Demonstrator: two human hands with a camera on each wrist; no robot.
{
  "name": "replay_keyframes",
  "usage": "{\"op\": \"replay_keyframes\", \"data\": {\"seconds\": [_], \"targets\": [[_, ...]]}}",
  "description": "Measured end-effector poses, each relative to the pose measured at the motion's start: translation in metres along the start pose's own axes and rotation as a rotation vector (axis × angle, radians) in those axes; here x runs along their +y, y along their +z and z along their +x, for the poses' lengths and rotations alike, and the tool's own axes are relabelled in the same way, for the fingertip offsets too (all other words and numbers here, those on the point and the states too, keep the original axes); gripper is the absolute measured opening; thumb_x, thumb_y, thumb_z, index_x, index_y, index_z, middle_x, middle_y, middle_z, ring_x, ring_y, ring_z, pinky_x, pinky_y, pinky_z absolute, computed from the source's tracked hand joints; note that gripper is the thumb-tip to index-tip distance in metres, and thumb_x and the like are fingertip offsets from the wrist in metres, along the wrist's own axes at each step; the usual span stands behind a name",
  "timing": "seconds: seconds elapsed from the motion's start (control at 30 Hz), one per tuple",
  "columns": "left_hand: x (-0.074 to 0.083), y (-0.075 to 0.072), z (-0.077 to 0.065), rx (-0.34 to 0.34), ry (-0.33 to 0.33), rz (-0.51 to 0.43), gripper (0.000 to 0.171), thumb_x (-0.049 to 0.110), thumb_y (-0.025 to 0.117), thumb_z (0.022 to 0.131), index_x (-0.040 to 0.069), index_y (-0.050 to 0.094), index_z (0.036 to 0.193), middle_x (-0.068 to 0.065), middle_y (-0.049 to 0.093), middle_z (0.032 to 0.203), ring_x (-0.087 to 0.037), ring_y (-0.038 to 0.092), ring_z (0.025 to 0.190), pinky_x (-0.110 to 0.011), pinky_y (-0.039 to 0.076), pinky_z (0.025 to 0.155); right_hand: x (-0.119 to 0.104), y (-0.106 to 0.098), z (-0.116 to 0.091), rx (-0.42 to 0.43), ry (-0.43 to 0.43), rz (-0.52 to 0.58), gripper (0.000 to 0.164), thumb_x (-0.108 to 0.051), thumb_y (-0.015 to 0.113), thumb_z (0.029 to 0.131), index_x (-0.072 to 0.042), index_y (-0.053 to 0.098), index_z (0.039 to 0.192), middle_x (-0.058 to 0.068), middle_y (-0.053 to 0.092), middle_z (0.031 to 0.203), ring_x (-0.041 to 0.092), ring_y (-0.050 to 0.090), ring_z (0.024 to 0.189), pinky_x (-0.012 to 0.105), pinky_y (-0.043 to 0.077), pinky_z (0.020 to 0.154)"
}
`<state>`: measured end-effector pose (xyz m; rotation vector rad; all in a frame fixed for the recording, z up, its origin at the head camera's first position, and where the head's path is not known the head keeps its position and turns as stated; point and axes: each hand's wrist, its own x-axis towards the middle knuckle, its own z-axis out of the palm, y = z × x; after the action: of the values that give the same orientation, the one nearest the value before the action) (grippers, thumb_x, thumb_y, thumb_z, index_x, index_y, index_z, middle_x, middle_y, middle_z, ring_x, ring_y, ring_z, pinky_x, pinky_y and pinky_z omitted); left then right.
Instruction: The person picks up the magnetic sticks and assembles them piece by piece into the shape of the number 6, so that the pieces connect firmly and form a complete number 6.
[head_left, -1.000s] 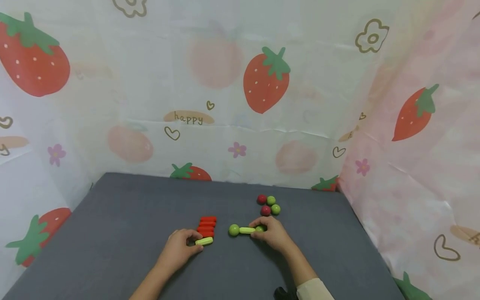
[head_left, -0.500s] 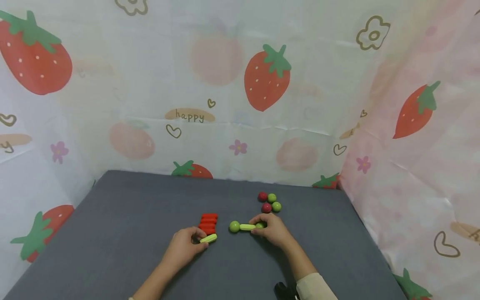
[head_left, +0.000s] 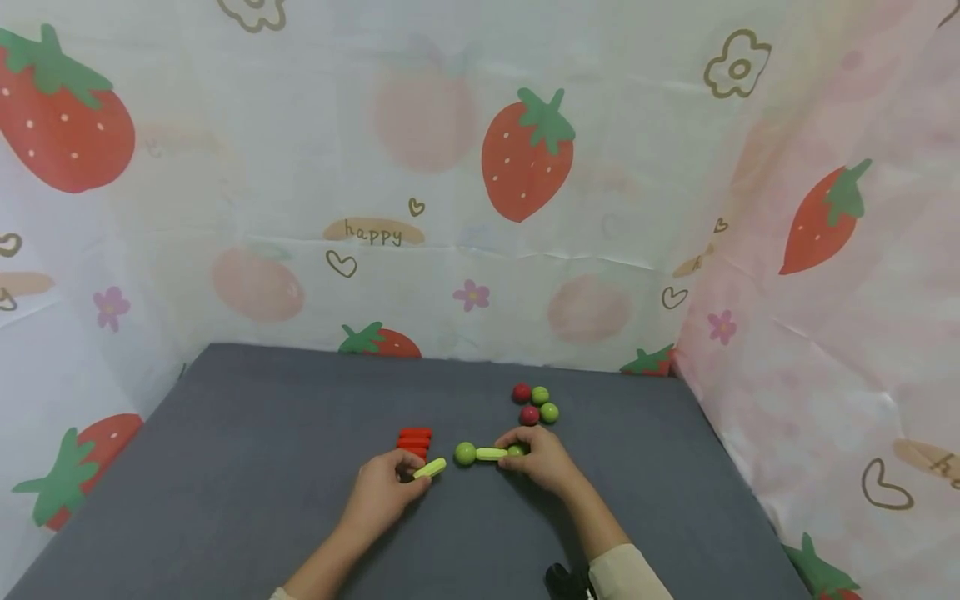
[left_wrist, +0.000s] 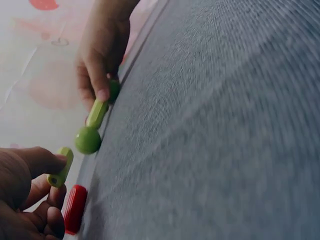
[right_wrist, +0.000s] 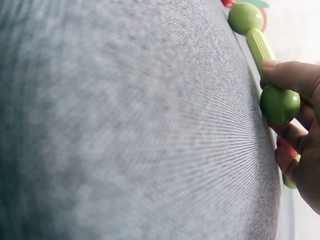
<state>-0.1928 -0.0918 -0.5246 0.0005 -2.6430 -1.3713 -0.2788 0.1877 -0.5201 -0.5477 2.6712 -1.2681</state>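
My left hand [head_left: 382, 492] pinches a short yellow-green ribbed rod [head_left: 431, 468] between thumb and fingers; a hole shows in its end in the left wrist view. To the right, my right hand [head_left: 549, 460] pinches a second yellow-green rod [right_wrist: 260, 46] near its right end. This rod joins two green balls: one at its left end [head_left: 465, 453], the other [right_wrist: 280, 105] partly covered by my fingers in the head view. The left hand's rod is angled up toward the left ball, with a small gap between them.
Several red rods [head_left: 414, 440] lie in a stack-like row just behind the left hand. Beyond the right hand sit two red balls [head_left: 521, 392] and two green balls [head_left: 549, 412]. A black object [head_left: 562, 581] lies by the right sleeve. Printed cloth walls [head_left: 450, 192] enclose the grey tabletop [head_left: 285, 417].
My left hand has lifted its rod away from the red rods and moved it right, toward the left green ball, tilting it upward. The right hand keeps its grip almost unmoved.
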Motion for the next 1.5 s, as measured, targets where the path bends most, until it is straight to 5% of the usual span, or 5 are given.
{"op": "replay_keyframes", "data": {"seconds": [0.53, 1.0, 1.5], "targets": [[0.006, 0.022, 0.003, 0.023, 0.028, 0.047, 0.018, 0.023, 0.089, 0.077, 0.019, 0.075, 0.087, 0.011, 0.07, 0.08, -0.005, 0.062, 0.075, -0.031, 0.051, 0.071, 0.002, 0.004, 0.0, 0.005, 0.005, -0.012, 0.02, -0.017, 0.085, 0.084, -0.016, 0.079, 0.103, 0.0, 0.073, 0.105, 0.012, 0.059, 0.084, 0.03, 0.05, 0.073], [0.02, 0.029, -0.001, 0.035, -0.044, 0.096, 0.018, 0.025, 0.089, 0.077, 0.016, 0.077, 0.087, 0.01, 0.068, 0.075, -0.005, 0.06, 0.069, -0.031, 0.05, 0.065, 0.003, 0.004, -0.002, 0.037, 0.027, -0.004, 0.021, -0.018, 0.086, 0.083, -0.017, 0.079, 0.102, 0.003, 0.069, 0.108, 0.014, 0.058, 0.088, 0.032, 0.051, 0.074], [0.03, 0.03, 0.002, -0.07, -0.103, -0.071, 0.02, 0.025, 0.088, 0.079, 0.01, 0.079, 0.089, 0.001, 0.075, 0.081, -0.009, 0.063, 0.068, -0.03, 0.05, 0.061, 0.002, 0.003, -0.003, 0.052, 0.043, 0.006, 0.021, -0.017, 0.086, 0.082, -0.017, 0.079, 0.102, 0.006, 0.066, 0.109, 0.016, 0.056, 0.086, 0.031, 0.051, 0.069]]}}
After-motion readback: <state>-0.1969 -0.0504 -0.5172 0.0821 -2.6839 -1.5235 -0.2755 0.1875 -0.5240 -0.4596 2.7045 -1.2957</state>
